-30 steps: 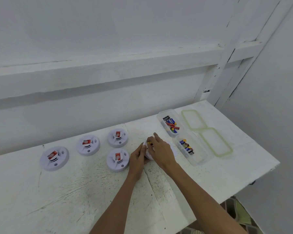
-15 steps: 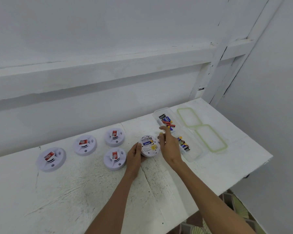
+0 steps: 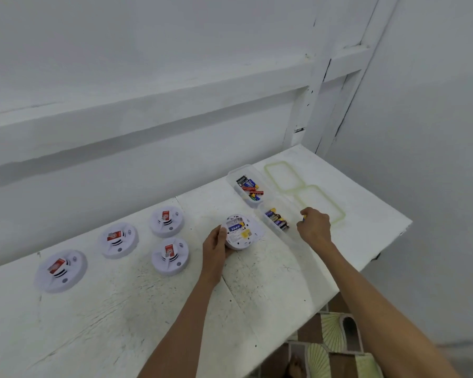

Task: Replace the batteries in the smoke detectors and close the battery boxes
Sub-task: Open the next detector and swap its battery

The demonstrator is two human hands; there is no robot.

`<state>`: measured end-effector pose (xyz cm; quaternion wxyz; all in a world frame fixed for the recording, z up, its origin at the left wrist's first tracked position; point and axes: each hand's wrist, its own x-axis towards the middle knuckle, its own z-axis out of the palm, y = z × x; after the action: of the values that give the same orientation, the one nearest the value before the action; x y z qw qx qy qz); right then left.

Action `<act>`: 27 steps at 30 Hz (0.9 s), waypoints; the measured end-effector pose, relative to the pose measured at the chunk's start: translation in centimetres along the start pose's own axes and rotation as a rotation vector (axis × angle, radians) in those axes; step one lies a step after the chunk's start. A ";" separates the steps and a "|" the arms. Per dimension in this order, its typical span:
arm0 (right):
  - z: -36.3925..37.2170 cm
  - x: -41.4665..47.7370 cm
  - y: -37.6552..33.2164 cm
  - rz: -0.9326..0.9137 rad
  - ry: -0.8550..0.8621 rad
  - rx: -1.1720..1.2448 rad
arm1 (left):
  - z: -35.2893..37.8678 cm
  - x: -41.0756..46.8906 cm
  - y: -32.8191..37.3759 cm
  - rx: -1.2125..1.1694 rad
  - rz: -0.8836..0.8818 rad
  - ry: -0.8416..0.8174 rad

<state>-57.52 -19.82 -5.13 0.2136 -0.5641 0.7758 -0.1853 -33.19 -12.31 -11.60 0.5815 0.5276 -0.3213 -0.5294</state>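
One white smoke detector [image 3: 241,233] lies back side up on the table, its battery slot uncovered with a blue battery showing in it. My left hand [image 3: 215,246] grips its left rim. My right hand [image 3: 314,227] hovers to the right, over the near clear battery box [image 3: 277,222], and pinches a small blue and yellow battery [image 3: 303,218] at its fingertips. A second clear box [image 3: 247,186] further back holds several mixed batteries.
Several other detectors with red stickers lie face up to the left [image 3: 166,221] [image 3: 170,256] [image 3: 118,240]. Two lids with green seals [image 3: 284,177] [image 3: 322,205] lie right of the boxes. The table's right edge [image 3: 366,266] drops to a patterned floor.
My right hand left the overturned detector and moved right to the near battery box, carrying a battery. The detector's open back now shows. My left hand stayed on its rim.
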 end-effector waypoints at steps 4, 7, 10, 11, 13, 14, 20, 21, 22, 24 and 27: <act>-0.1 0.2 -0.4 0.068 -0.073 -0.086 | -0.3 0.2 -0.4 0.007 -0.002 -0.004; 0.9 1.1 -0.7 0.084 -0.123 -0.112 | -0.4 0.4 -0.5 0.015 -0.009 -0.006; 2.0 1.8 -0.6 0.090 -0.145 -0.147 | -0.4 0.3 -0.3 0.016 -0.011 -0.008; 2.0 1.7 -0.7 0.090 -0.151 -0.149 | -0.3 0.3 -0.2 0.012 -0.013 -0.010; 2.0 1.5 -1.1 0.106 -0.164 -0.163 | -0.3 0.4 -0.2 0.008 -0.013 -0.013; 2.0 1.3 -1.3 0.123 -0.175 -0.160 | -0.3 0.4 -0.3 0.011 -0.013 -0.012; 1.2 0.7 -2.5 0.142 -0.244 -0.218 | -0.3 0.3 -0.1 0.004 -0.023 -0.005; 1.2 0.7 -2.5 0.133 -0.242 -0.220 | -0.3 0.2 0.0 0.004 -0.023 -0.006; 1.3 0.7 -2.5 0.132 -0.240 -0.218 | -0.3 0.2 0.0 0.003 -0.023 -0.007; 1.4 0.7 -2.7 0.124 -0.247 -0.252 | -0.3 0.2 0.0 0.000 -0.023 -0.007; 1.1 0.7 -3.2 0.100 -0.275 -0.339 | -0.4 0.3 0.0 -0.004 -0.024 -0.008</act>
<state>-54.53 -21.47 -4.48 0.2284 -0.5727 0.7864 0.0371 -32.79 -12.48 -11.74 0.5749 0.5281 -0.3164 -0.5390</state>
